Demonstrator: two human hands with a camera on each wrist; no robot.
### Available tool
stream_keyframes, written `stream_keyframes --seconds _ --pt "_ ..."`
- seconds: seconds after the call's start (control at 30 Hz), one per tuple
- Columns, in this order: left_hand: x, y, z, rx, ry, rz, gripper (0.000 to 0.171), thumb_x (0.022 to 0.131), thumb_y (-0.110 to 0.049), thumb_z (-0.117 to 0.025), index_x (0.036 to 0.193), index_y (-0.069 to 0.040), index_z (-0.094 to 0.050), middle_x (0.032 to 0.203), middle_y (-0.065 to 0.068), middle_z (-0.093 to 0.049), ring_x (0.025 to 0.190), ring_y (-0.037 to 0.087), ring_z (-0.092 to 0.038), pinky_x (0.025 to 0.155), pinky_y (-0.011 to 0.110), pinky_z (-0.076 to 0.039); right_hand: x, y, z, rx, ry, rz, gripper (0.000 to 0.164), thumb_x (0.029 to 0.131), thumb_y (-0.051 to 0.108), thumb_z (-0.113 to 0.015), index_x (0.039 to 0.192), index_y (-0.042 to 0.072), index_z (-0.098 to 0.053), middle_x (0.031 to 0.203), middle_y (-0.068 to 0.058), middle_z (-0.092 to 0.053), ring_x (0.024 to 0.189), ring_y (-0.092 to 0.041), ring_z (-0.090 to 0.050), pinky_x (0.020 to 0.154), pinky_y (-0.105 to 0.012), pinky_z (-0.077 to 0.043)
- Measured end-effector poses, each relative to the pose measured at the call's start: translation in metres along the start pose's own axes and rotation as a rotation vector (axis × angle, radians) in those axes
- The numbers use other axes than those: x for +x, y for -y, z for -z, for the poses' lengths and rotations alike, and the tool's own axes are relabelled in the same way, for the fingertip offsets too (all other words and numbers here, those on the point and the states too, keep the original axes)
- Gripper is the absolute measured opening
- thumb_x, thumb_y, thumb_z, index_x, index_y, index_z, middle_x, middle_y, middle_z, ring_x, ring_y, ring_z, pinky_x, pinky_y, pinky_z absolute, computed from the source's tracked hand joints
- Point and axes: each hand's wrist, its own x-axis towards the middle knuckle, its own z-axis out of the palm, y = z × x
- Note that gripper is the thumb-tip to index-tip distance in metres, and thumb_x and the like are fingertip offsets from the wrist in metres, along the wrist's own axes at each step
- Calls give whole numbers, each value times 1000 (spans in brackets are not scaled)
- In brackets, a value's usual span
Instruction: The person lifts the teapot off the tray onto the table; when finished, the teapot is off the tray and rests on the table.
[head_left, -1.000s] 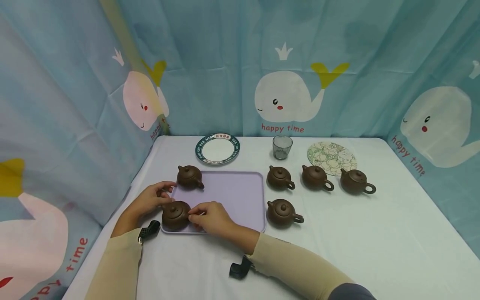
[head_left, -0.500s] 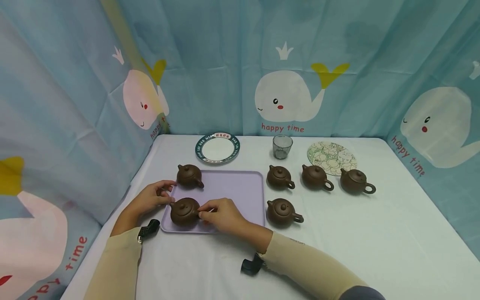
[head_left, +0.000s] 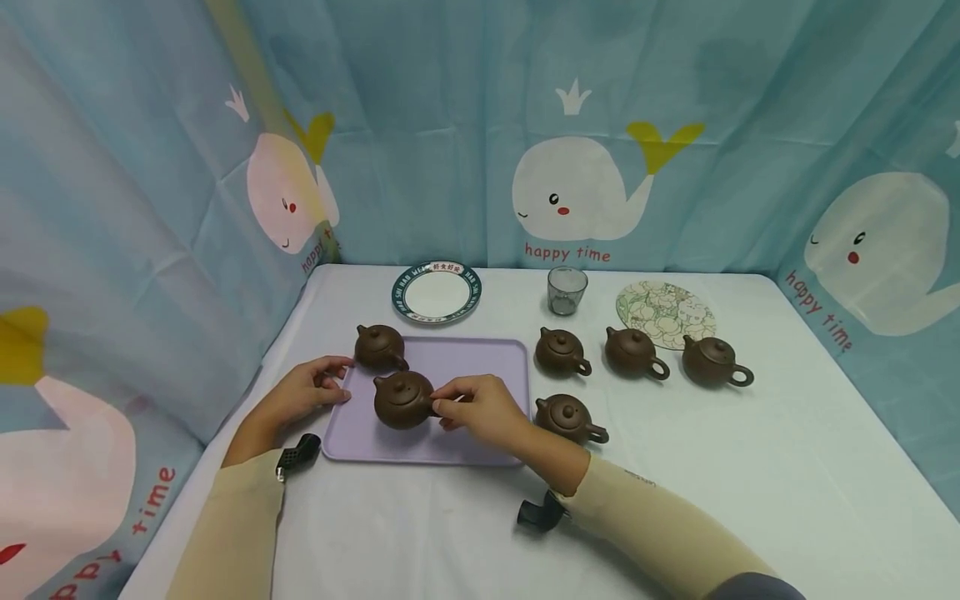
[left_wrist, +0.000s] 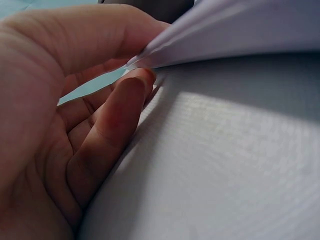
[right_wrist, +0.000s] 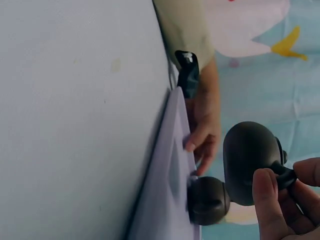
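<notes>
Two grips: my left hand (head_left: 306, 392) pinches the left edge of the tray (head_left: 360, 440), my right hand (head_left: 486, 410) a lifted teapot (head_left: 402, 401) handle; probably mid-carry, next needing level lowering.

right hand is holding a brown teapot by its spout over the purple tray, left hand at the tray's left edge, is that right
Not by the spout: the right hand holds the brown teapot by its handle, as the right wrist view shows. The teapot is over the purple tray, and the left hand is at the tray's left edge.
</notes>
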Motion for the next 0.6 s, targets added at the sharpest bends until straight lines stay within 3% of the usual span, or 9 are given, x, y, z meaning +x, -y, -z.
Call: stream_keyframes --seconds 0.2,0.4,0.6 --pt "3 1 0 3 -1 36 65 82 -11 -78 139 -2 -49 116 17 -51 85 25 -53 68 25 -46 -7 4 17 -40 -9 1 15 89 12 -69 100 4 -75 86 -11 -72 70 -20 -70 67 -31 -54" --pt "2 0 -1 -1 3 42 64 82 -11 -78 138 -3 -49 117 17 -50 85 25 -52 67 26 -45 -16 3 32 -67 -29 0 17 90 14 -68 103 5 -75 89 -7 -72 73 -21 -70 69 -32 -53" --pt "1 -2 -1 0 4 40 64 82 -11 -77 139 -1 -48 117 17 -50 85 23 -52 67 25 -46 -24 0 45 -23 -53 0 20 91 10 -67 106 -1 -72 96 -14 -72 78 -31 -70 73 -36 -54"
